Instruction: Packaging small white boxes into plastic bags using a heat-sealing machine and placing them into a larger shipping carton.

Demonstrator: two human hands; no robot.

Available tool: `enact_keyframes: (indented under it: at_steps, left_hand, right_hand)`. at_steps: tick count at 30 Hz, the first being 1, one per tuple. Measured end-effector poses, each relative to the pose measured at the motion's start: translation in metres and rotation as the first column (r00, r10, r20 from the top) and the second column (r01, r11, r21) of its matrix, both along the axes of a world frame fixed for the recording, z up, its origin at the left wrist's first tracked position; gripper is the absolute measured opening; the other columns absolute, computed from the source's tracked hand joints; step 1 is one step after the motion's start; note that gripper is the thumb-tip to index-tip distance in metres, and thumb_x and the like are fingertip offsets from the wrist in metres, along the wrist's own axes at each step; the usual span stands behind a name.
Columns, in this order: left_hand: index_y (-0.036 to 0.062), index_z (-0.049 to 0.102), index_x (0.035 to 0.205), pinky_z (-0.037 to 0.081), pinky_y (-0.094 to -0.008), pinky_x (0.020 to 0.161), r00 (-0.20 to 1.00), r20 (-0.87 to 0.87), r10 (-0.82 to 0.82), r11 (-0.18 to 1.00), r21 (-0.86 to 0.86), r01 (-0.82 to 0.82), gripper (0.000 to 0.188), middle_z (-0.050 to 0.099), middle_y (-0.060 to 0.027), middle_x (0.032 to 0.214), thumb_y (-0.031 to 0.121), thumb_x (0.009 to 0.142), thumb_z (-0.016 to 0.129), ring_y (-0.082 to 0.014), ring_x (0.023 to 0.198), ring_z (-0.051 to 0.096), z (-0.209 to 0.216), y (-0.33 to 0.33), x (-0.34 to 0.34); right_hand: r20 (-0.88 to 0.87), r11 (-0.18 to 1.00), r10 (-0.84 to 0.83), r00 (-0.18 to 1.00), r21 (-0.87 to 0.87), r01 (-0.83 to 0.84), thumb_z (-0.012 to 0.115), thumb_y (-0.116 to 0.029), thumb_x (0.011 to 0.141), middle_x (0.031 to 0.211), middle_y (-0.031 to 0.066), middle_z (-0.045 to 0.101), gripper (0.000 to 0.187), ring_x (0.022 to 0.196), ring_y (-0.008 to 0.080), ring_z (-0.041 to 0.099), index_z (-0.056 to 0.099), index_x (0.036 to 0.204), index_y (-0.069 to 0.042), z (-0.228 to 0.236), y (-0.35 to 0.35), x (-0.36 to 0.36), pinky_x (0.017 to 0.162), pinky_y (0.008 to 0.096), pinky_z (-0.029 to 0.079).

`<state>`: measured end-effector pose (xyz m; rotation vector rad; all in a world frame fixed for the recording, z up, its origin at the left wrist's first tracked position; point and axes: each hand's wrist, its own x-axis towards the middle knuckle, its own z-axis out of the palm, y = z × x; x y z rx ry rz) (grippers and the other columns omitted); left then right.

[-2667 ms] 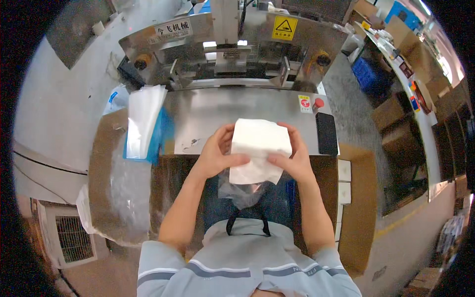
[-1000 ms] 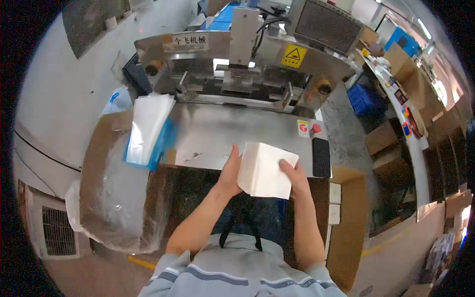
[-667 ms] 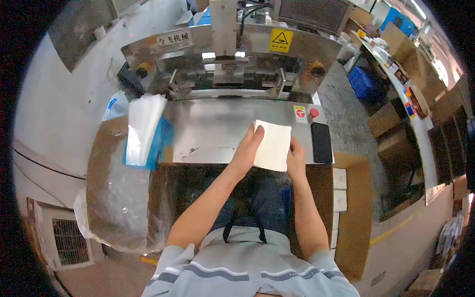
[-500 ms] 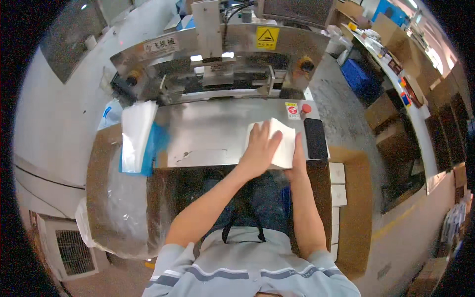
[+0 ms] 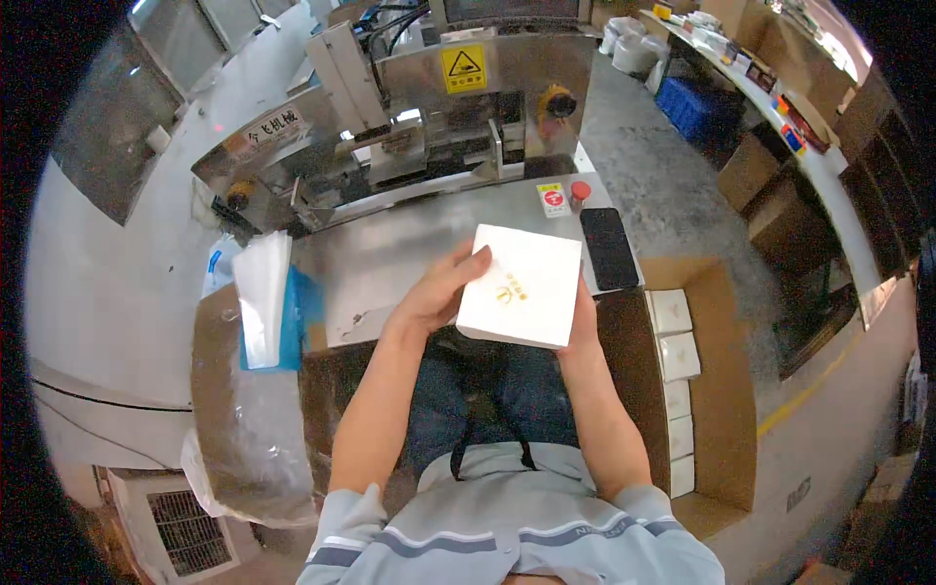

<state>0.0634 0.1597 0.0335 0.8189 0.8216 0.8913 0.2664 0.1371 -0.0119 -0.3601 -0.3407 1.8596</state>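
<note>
Between my two hands is a white square box or packet [image 5: 523,285] with small gold printing, held above the front edge of a steel machine table. My left hand [image 5: 441,290] grips its left side, the thumb lying over the top face. Most of my right hand [image 5: 583,317] is hidden behind the right side, pressed against it. Farther right, a brown carton [image 5: 726,390] holds several similar white boxes [image 5: 680,355] in a row. A black phone [image 5: 609,249] lies on the table just right of the held box.
Behind the table stands the machine's metal frame [image 5: 409,73] with a red button [image 5: 580,191] at its right. To the left, white plastic sheets [image 5: 264,302] rest on a blue holder [image 5: 304,304] above a plastic-lined carton [image 5: 263,419]. A cluttered workbench [image 5: 721,73] runs along the right.
The white box has turned so its printed face shows. My left hand has moved from its top to its left side. The head view has shifted and tilted.
</note>
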Motion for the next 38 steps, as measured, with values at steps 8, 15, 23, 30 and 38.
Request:
enact_keyframes:
  at_steps: [8, 15, 23, 30, 38]
  left_hand:
    - [-0.0048, 0.037, 0.144, 0.051, -0.0331, 0.095, 0.990, -0.104, 0.093, 0.995, 0.031, -0.090, 0.074, 0.061, -0.0184, 0.126, 0.026, 0.088, 0.075, -0.0223, 0.116, 0.061, 0.000, -0.014, 0.001]
    - [-0.0036, 0.028, 0.150, 0.051, -0.0334, 0.094, 0.929, -0.251, 0.271, 0.924, 0.339, -0.178, 0.085, 0.060, -0.0193, 0.126, 0.018, 0.085, 0.079, -0.0225, 0.113, 0.061, 0.007, -0.040, 0.008]
    - [0.0036, 0.036, 0.144, 0.054, -0.0329, 0.088, 0.913, -0.186, 0.362, 0.874, 0.408, -0.264, 0.078, 0.063, -0.0172, 0.121, 0.006, 0.079, 0.080, -0.0220, 0.110, 0.062, 0.018, -0.059, 0.009]
    - [0.0044, 0.037, 0.148, 0.047, -0.0390, 0.103, 0.857, 0.433, 0.280, 0.960, -0.144, -0.241, 0.082, 0.057, -0.0185, 0.135, 0.068, 0.097, 0.035, -0.0290, 0.123, 0.057, -0.046, -0.077, -0.010]
    - [0.0061, 0.036, 0.150, 0.040, -0.0469, 0.111, 0.715, 0.654, 0.250, 0.964, -0.234, -0.123, 0.083, 0.048, -0.0178, 0.146, 0.070, 0.097, 0.033, -0.0348, 0.132, 0.050, -0.078, -0.128, 0.011]
  right_hand:
    - [0.311, 0.998, 0.055, 0.949, 0.016, -0.063, 0.036, -0.049, 0.105, 0.145, 0.0141, 0.049, 0.064, 0.130, 0.0287, 0.052, 0.036, 0.148, -0.002, 0.001, 0.001, 0.019, 0.106, 0.0428, 0.045]
    - [0.673, 0.980, -0.136, 0.727, 0.201, -0.004, 0.079, -0.014, 0.081, 0.134, 0.0203, 0.054, 0.093, 0.121, 0.0254, 0.056, 0.023, 0.154, -0.001, 0.032, -0.011, 0.023, 0.102, 0.0367, 0.046]
    - [0.639, 0.953, -0.248, 0.728, 0.294, 0.067, 0.080, -0.007, 0.077, 0.120, 0.0201, 0.062, 0.084, 0.105, 0.0249, 0.065, 0.033, 0.146, -0.001, 0.035, -0.022, 0.010, 0.086, 0.0371, 0.057]
    - [0.527, 0.999, 0.027, 0.849, 0.026, -0.047, 0.080, -0.017, 0.081, 0.124, 0.0164, 0.061, 0.078, 0.108, 0.0234, 0.062, 0.039, 0.145, -0.001, 0.040, -0.052, -0.002, 0.092, 0.0364, 0.053]
    - [0.738, 0.679, -0.657, -0.158, 0.487, -0.550, 0.076, -0.031, 0.087, 0.138, 0.0187, 0.056, 0.077, 0.123, 0.0343, 0.057, 0.038, 0.148, -0.003, 0.065, -0.063, 0.002, 0.106, 0.0396, 0.042]
